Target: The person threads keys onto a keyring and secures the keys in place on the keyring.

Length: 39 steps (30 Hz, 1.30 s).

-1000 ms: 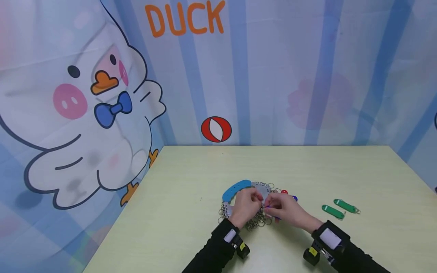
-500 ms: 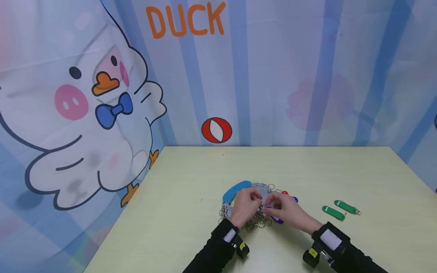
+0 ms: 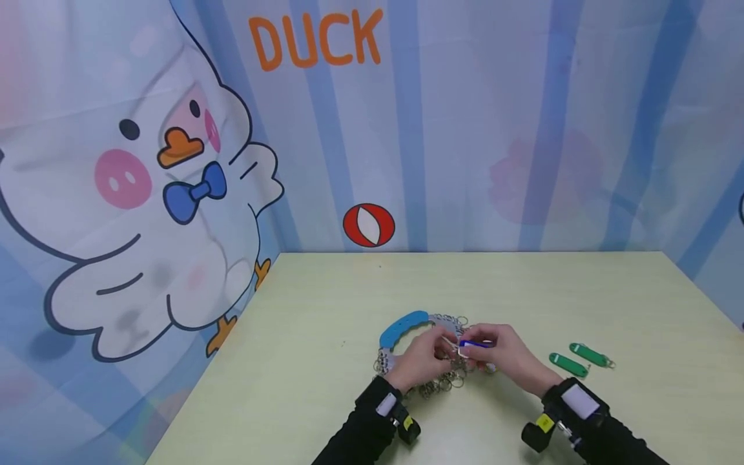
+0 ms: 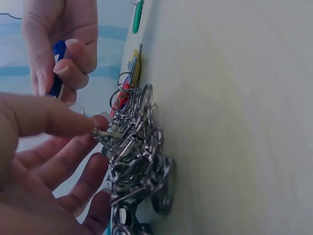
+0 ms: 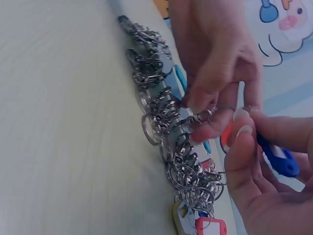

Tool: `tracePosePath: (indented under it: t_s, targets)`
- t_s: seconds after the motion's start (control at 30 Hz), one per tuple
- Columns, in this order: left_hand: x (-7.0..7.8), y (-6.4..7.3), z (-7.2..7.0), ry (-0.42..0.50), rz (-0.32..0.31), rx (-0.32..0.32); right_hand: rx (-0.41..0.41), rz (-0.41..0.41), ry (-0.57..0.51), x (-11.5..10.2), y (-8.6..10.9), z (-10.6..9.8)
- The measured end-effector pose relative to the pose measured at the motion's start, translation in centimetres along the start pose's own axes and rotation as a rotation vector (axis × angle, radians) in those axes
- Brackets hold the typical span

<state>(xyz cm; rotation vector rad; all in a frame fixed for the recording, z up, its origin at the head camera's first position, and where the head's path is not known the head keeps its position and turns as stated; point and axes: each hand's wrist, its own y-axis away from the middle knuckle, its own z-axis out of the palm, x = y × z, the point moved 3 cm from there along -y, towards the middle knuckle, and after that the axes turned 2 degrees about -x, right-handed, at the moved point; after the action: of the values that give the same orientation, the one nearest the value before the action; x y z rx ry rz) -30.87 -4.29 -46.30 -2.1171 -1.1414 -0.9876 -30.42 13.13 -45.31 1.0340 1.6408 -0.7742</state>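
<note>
A large ring-shaped key holder with a blue grip (image 3: 403, 326) and a grey plate lies mid-table, its edge crowded with metal clasps and split rings (image 4: 132, 161). My left hand (image 3: 421, 358) is over its front part, thumb and forefinger pinching a small metal clasp (image 5: 198, 117), the other fingers bent loosely beside the rings. Just to the right, my right hand (image 3: 508, 358) pinches a blue key tag (image 5: 281, 159) near its ring end. The tag's ring end is mostly hidden by the fingertips, close to the left hand's clasp.
Two green key tags, a nearer one (image 3: 568, 364) and a farther one (image 3: 591, 352), lie on the table to the right. A red key tag (image 5: 211, 226) and a yellowish one (image 5: 183, 218) hang at the holder's right end.
My right hand has risen slightly and turned, bringing the blue tag up between its fingertips. It now covers the red tag in the head view. The left hand has shifted slightly right.
</note>
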Motion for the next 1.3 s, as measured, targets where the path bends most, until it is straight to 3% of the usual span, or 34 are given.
tracePosePath:
  t_s: [0.47, 1.3]
  targets:
    - [0.4, -0.3, -0.1, 0.020, -0.003, 0.053, 0.150, 0.138, -0.090, 1.9, -0.2, -1.5]
    - [0.1, -0.6, 0.1, 0.006, -0.018, 0.074, 0.139, 0.147, -0.092, 1.6, -0.1, -1.7]
